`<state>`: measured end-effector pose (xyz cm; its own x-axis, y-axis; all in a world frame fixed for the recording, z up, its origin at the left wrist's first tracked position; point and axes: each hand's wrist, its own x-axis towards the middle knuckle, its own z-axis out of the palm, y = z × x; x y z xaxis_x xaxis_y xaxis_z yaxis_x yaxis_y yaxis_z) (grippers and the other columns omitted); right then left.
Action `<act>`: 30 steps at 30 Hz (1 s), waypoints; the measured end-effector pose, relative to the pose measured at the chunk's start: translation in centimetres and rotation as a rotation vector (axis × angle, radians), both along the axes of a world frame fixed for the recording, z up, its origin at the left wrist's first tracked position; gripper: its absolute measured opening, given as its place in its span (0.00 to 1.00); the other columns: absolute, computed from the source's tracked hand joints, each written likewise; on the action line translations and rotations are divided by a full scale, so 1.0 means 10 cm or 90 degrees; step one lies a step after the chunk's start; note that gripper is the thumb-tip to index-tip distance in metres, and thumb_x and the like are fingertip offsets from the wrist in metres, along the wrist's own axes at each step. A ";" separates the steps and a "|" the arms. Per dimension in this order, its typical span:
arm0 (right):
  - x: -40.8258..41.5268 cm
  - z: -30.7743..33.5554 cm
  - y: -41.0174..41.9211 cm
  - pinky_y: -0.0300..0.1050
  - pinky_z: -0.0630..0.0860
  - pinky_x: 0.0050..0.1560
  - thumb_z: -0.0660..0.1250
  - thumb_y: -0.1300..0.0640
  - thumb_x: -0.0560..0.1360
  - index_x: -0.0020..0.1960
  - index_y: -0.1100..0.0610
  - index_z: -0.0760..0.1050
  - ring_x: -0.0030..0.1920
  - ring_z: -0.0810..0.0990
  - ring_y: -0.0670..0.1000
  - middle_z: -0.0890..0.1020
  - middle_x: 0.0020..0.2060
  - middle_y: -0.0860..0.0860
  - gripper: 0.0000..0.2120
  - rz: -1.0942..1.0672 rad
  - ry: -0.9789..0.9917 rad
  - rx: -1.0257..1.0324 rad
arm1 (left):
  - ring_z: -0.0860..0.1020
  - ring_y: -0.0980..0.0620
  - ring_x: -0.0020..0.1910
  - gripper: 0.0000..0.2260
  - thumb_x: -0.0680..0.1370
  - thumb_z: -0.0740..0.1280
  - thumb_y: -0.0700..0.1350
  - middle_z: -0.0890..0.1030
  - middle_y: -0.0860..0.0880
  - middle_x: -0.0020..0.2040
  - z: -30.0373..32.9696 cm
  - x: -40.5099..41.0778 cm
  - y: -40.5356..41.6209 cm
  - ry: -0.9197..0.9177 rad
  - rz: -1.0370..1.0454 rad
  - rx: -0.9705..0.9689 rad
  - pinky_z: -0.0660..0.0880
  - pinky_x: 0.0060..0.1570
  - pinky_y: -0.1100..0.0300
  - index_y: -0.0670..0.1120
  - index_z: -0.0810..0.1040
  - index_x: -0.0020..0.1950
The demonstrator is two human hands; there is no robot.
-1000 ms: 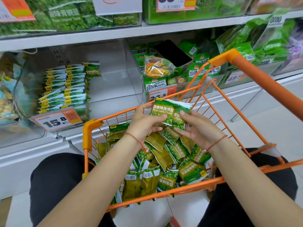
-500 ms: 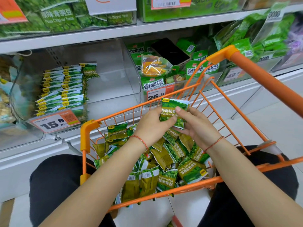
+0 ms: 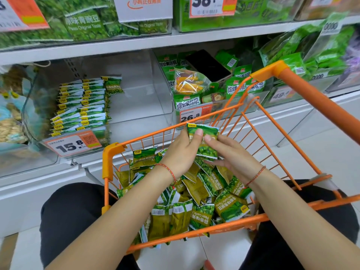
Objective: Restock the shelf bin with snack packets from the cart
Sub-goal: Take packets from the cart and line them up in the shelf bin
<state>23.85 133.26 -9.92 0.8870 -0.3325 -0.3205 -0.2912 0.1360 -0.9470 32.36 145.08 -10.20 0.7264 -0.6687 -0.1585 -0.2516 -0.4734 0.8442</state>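
Note:
Both hands hold a small stack of green pea snack packets (image 3: 206, 143) upright above the orange cart (image 3: 111, 158). My left hand (image 3: 180, 152) grips the stack's left side with the thumb on its front. My right hand (image 3: 231, 154) pinches its right side. Below them the cart is heaped with several loose green packets (image 3: 196, 201). The clear shelf bin (image 3: 140, 106) stands at the left on the lower shelf, with rows of the same packets (image 3: 83, 106) filling its left part and its right part bare.
A price tag reading 15.8 (image 3: 72, 145) hangs on the bin's front. Right of it is a bin of mixed vegetable chips (image 3: 194, 88) with a black phone (image 3: 208, 65) lying on top. The cart's orange handle (image 3: 315, 102) runs along the right. My knees flank the cart.
The packets in my hands have been squared from a loose fan into a tight upright stack and lowered slightly. The view has shifted a little downward.

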 end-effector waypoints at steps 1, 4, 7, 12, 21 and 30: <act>0.02 0.00 0.01 0.45 0.79 0.53 0.66 0.49 0.75 0.62 0.53 0.75 0.59 0.76 0.41 0.79 0.58 0.47 0.17 0.028 0.015 -0.032 | 0.70 0.48 0.66 0.26 0.80 0.48 0.61 0.71 0.47 0.69 0.01 0.02 0.05 -0.024 0.000 0.002 0.67 0.61 0.56 0.47 0.61 0.73; 0.16 0.10 0.08 0.39 0.75 0.50 0.68 0.49 0.71 0.62 0.54 0.75 0.56 0.78 0.42 0.81 0.57 0.50 0.21 0.077 0.022 -0.044 | 0.73 0.52 0.59 0.21 0.81 0.48 0.59 0.75 0.48 0.62 0.09 0.11 0.22 -0.077 0.012 -0.018 0.66 0.52 0.60 0.48 0.66 0.67; 0.44 0.24 0.23 0.41 0.74 0.52 0.71 0.50 0.66 0.59 0.55 0.76 0.52 0.80 0.46 0.83 0.51 0.50 0.23 0.118 0.002 -0.045 | 0.72 0.53 0.56 0.19 0.82 0.49 0.56 0.75 0.48 0.59 0.21 0.26 0.42 -0.109 0.069 -0.047 0.64 0.50 0.62 0.47 0.67 0.65; 1.05 0.42 0.55 0.36 0.74 0.44 0.73 0.58 0.70 0.56 0.56 0.77 0.45 0.81 0.44 0.83 0.41 0.46 0.15 0.183 -0.020 -0.087 | 0.71 0.52 0.61 0.18 0.82 0.48 0.57 0.74 0.51 0.58 0.37 0.63 0.83 -0.090 0.150 -0.062 0.62 0.48 0.64 0.48 0.69 0.62; 2.54 0.17 0.74 0.55 0.77 0.59 0.78 0.53 0.61 0.46 0.58 0.79 0.52 0.82 0.56 0.84 0.49 0.57 0.17 0.122 0.029 -0.231 | 0.69 0.39 0.65 0.30 0.81 0.49 0.60 0.73 0.36 0.65 0.06 1.77 1.73 -0.329 0.242 0.301 0.64 0.63 0.49 0.39 0.62 0.74; 3.58 -0.34 0.77 0.47 0.74 0.61 0.76 0.60 0.68 0.65 0.65 0.72 0.57 0.79 0.53 0.79 0.59 0.56 0.28 0.159 0.085 -0.303 | 0.63 0.42 0.70 0.31 0.80 0.48 0.61 0.67 0.39 0.70 -0.14 2.17 1.76 -0.293 0.215 0.311 0.59 0.68 0.51 0.41 0.58 0.76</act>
